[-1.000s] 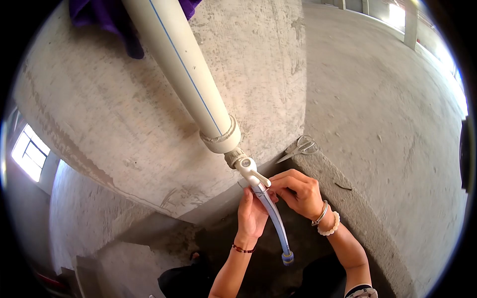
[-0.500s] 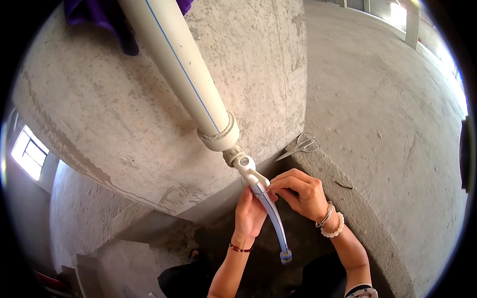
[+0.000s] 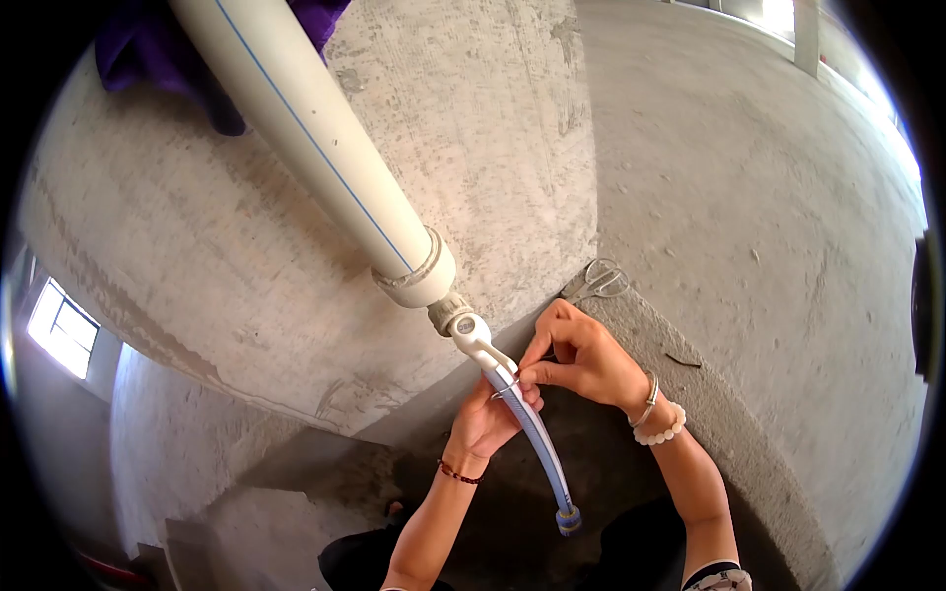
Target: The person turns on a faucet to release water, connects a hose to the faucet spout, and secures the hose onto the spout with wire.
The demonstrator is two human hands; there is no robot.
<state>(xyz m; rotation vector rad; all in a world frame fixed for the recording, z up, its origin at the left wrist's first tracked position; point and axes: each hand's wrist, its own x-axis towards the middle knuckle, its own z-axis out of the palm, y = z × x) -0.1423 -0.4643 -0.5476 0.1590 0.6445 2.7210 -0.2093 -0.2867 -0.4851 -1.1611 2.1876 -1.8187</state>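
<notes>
A white plastic tap [image 3: 471, 333] hangs at the end of a thick white pipe with a blue stripe [image 3: 325, 148]. A short blue-and-clear hose [image 3: 537, 433] is fitted on the tap's outlet and curves down to a ringed lower end. My left hand [image 3: 483, 419] is wrapped round the upper hose from behind, some fingers hidden by it. A thin metal wire [image 3: 505, 390] loops round the hose just below the tap. My right hand [image 3: 581, 360] pinches at the wire's end with thumb and forefinger, on the hose's right side.
Scissors [image 3: 601, 280] lie on the corner of a rough concrete ledge [image 3: 709, 414], with a small dark strip [image 3: 682, 361] nearby. A large rounded concrete wall [image 3: 246, 266] stands behind the pipe. Purple cloth [image 3: 168, 59] hangs by the pipe's upper part.
The view has shifted a little, so pipe, tap and hose sit further left. My right hand has lifted, its fingers more arched, still at the wire. My left hand keeps its hold on the hose.
</notes>
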